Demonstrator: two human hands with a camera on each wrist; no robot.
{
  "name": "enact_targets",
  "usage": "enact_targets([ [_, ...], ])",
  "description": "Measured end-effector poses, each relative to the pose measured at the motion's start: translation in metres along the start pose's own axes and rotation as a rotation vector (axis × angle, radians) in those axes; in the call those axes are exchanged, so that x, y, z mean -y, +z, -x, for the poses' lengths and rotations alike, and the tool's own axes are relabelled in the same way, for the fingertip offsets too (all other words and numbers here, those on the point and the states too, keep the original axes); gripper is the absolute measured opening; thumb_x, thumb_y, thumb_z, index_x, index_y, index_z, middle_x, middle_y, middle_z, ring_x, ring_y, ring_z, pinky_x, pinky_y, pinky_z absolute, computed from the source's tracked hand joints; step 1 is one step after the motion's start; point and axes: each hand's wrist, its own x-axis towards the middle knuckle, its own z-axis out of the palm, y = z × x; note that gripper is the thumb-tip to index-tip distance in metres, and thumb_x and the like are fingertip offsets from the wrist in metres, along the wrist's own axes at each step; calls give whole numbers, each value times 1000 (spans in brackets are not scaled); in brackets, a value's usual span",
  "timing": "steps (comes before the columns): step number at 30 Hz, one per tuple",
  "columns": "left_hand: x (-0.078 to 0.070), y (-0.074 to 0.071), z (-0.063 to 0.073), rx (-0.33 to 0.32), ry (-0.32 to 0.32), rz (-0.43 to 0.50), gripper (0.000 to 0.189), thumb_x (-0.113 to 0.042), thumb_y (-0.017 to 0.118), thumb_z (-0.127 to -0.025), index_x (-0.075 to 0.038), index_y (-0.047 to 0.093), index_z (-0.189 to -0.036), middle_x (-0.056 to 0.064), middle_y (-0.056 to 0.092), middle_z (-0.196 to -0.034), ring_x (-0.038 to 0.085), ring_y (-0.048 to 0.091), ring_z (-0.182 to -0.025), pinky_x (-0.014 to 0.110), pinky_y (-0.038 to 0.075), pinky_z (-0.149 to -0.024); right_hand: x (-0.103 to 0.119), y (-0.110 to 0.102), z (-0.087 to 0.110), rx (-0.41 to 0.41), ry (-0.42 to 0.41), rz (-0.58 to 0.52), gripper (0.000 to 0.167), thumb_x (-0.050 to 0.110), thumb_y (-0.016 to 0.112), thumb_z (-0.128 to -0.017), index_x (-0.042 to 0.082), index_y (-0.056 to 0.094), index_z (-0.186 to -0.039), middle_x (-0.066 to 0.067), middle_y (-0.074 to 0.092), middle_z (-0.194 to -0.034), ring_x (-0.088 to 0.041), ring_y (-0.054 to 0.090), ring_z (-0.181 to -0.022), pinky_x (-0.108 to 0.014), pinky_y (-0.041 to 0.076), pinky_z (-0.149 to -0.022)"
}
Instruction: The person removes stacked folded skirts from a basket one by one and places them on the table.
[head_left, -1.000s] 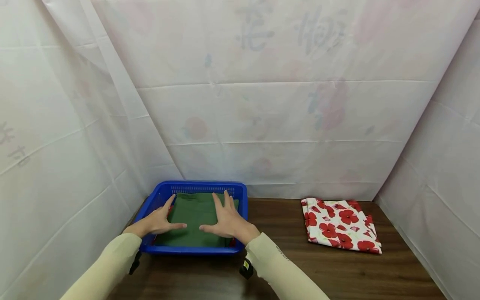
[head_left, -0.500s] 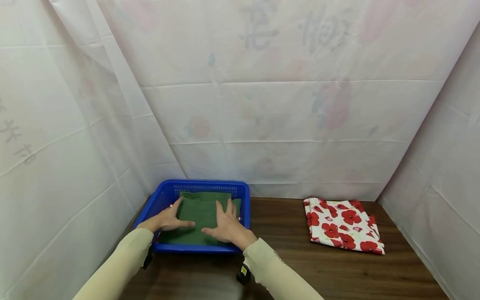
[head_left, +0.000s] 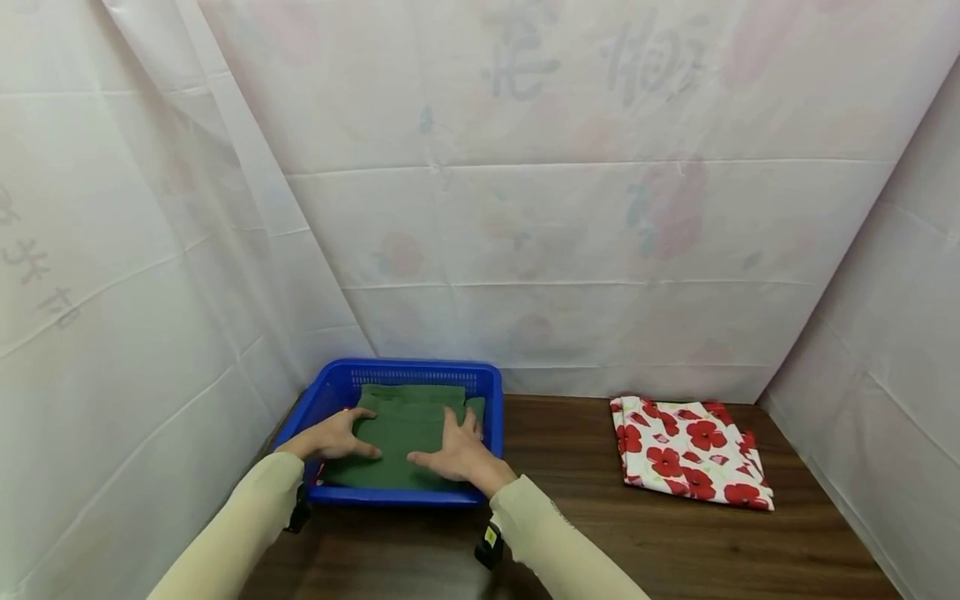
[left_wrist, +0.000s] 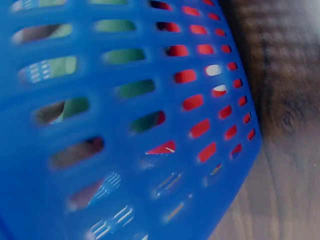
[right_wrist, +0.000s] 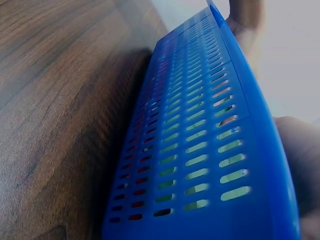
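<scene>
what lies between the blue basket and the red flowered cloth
In the head view, bare brown tabletop lies between the blue basket and the flowered cloth; the right sleeve is on its near side.

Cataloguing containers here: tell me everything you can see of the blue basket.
The basket is blue, rectangular and apparently plastic, with slotted walls and a smooth rim. It stands upright on the wooden table. A green cloth lies inside, above something red. The left hand and right hand reach in; whether they touch its rim is unclear.
</scene>
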Motion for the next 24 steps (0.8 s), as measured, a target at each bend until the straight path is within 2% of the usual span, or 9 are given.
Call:
enact_targets([
  [4,4,-7,1,-11,29,-20,90,-22,87,-81,6,40,-152,40,34,-155,59,35,-141,65,44,-105,0,1,-1,-37,33,-21,102,58,73,-89,10,23,-164,-29,10,-169,-52,15,-154,-73,30,-114],
  [10,9,-8,4,1,7,-7,94,-15,88,-80,6,35,-155,40,30,-157,59,35,-141,65,45,-103,-3,4,-3,-64,75,-43,98,50,76,-90,5,27,-162,-34,18,-165,-56,22,-151,-75,30,-112],
  [13,11,-6,5,0,4,13,95,-16,88,-80,4,35,-156,40,29,-158,59,34,-141,65,45,-103,-6,5,-6,-83,48,-79,89,43,76,-92,4,33,-160,-30,30,-163,-55,26,-150,-73,34,-111],
  [17,13,-4,4,7,-13,75,95,-20,88,-80,0,36,-156,38,25,-161,59,30,-143,67,42,-106,-10,6,-12,-118,-22,-125,69,33,74,-95,4,48,-151,-22,47,-156,-48,26,-153,-68,38,-111],
  [20,12,-4,5,29,-31,115,93,-23,88,-81,-2,37,-157,37,17,-163,60,20,-147,70,36,-110,-10,6,-14,-125,-48,-113,57,29,73,-95,4,56,-144,-21,53,-150,-44,35,-149,-63,44,-108],
  [22,10,-4,7,41,-41,125,91,-22,87,-82,-4,38,-157,37,12,-165,60,15,-149,71,33,-111,-9,7,-14,-107,-45,-106,55,28,73,-95,4,58,-142,-22,55,-147,-42,43,-143,-60,47,-105],
  [24,10,-4,8,51,-44,127,90,-23,86,-83,-5,38,-157,38,12,-165,60,15,-149,72,32,-112,-8,7,-15,-81,-50,-101,55,27,74,-95,3,58,-142,-22,58,-143,-39,51,-135,-56,50,-103],
])
